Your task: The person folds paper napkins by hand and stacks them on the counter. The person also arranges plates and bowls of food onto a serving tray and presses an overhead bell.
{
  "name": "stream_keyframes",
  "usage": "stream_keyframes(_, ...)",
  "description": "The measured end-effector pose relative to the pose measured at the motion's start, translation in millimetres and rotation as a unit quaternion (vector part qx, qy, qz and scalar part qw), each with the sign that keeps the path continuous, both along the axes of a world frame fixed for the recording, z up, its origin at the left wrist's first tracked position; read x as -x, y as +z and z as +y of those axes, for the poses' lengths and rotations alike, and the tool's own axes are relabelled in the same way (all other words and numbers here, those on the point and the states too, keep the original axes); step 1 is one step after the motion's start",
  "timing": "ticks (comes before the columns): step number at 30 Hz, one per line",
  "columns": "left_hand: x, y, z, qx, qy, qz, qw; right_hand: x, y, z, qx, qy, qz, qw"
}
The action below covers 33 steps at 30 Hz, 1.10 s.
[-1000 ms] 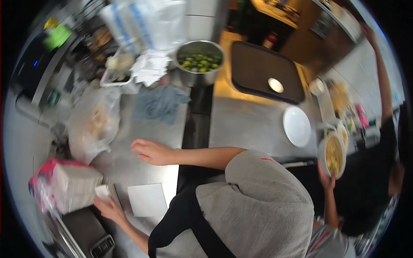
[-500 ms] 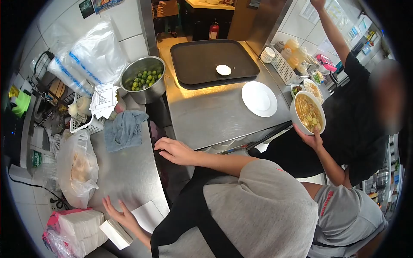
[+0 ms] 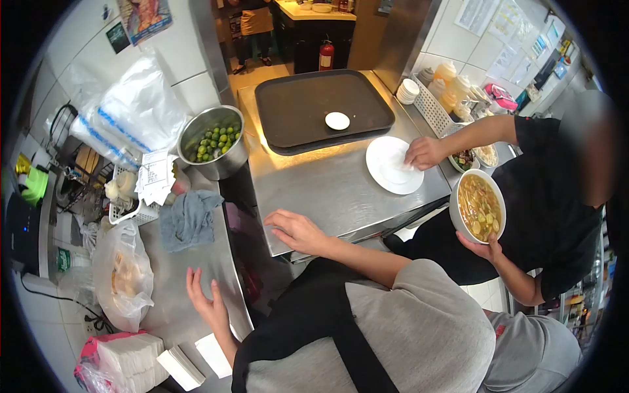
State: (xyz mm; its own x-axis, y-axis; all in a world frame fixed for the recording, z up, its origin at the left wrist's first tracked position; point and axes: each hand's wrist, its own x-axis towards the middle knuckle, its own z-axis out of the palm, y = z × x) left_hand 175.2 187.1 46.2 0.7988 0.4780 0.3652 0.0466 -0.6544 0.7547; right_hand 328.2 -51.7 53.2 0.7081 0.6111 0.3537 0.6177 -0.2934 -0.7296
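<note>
My left hand [image 3: 211, 306] hovers above the left steel counter [image 3: 180, 275] with its fingers apart, holding nothing. Below it lie a folded stack of paper napkins [image 3: 180, 368] and a white sheet [image 3: 213, 355]. At the near edge of the middle steel counter [image 3: 314, 190] is my right hand [image 3: 298, 231], fingers loosely bent and apart, nothing in them. A white plate [image 3: 383, 167] lies farther right on that counter. A co-worker's hand [image 3: 424, 153] is at its rim, pinching something whitish I cannot make out. The co-worker's other hand supports a white bowl of noodle soup [image 3: 478, 206].
A black tray [image 3: 288, 111] bearing a small white dish [image 3: 337, 121] sits at the back. To its left stands a steel pot of green citrus fruits [image 3: 229, 164]. A blue-grey cloth [image 3: 190, 219], plastic bag [image 3: 123, 278] and napkin pack [image 3: 124, 363] line the left counter.
The co-worker's raised arm has come down to the white plate. My left hand has lifted away from the napkins, and my right hand has shifted right, to the middle counter's edge. The view shifted somewhat.
</note>
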Motion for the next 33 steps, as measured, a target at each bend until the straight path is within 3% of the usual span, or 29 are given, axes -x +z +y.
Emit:
stream_keyframes(11, -100.3, 8.3, -95.3, -0.002, -0.207, 0.030, 0.978, -30.9, -11.9, -73.3, -0.025, -0.083, 0.014, 0.996)
stream_keyframes(16, -128.3, -5.1, -122.2, 0.014, -0.287, 0.060, 0.956, -40.8, -7.3, -89.3, 0.078, -0.040, 0.059, 0.994)
stream_keyframes(19, -138.2, -19.0, -120.3, -0.001, -0.409, 0.139, 0.902, -44.4, 3.4, -95.1, 0.115, 0.001, 0.046, 0.992)
stream_keyframes(20, -144.5, -10.4, -118.9, -0.005, -0.406, 0.132, 0.904, -46.6, 13.8, -96.1, 0.143, 0.025, 0.036, 0.989)
stream_keyframes(22, -150.7, 26.9, -112.1, 0.158, -0.542, 0.221, 0.795, -46.5, 31.0, -94.1, 0.126, 0.016, 0.028, 0.991)
stream_keyframes(23, -154.6, 57.5, -102.3, 0.153, -0.541, 0.220, 0.797, -47.6, 39.8, -90.6, 0.116, 0.004, 0.024, 0.993)
stream_keyframes(25, -149.6, 132.4, -85.1, 0.089, -0.588, 0.017, 0.804, -43.3, 61.4, -83.3, 0.131, 0.012, 0.038, 0.991)
stream_keyframes(27, -128.1, 181.8, -74.2, 0.103, -0.527, -0.236, 0.810, -41.2, 66.0, -79.8, 0.160, 0.019, 0.055, 0.985)
stream_keyframes(28, -132.4, 181.1, -67.5, 0.081, -0.541, -0.458, 0.701, -39.8, 59.9, -73.8, 0.180, 0.049, 0.043, 0.982)
stream_keyframes(29, -124.6, 188.5, -64.8, 0.157, -0.450, -0.645, 0.598, -38.7, 53.5, -67.1, 0.197, 0.079, 0.034, 0.977)
stream_keyframes(30, -118.8, 194.3, -72.3, 0.182, -0.499, -0.699, 0.478, -38.3, 48.9, -61.6, 0.204, 0.078, 0.041, 0.975)
stream_keyframes(31, -116.1, 231.5, -92.4, 0.203, -0.538, -0.740, 0.347, -38.0, 42.4, -56.1, 0.230, 0.137, 0.046, 0.962)
stream_keyframes(33, -107.6, 236.9, -88.7, 0.215, -0.553, -0.716, 0.368, -33.1, 37.7, -50.1, 0.259, 0.190, 0.063, 0.945)
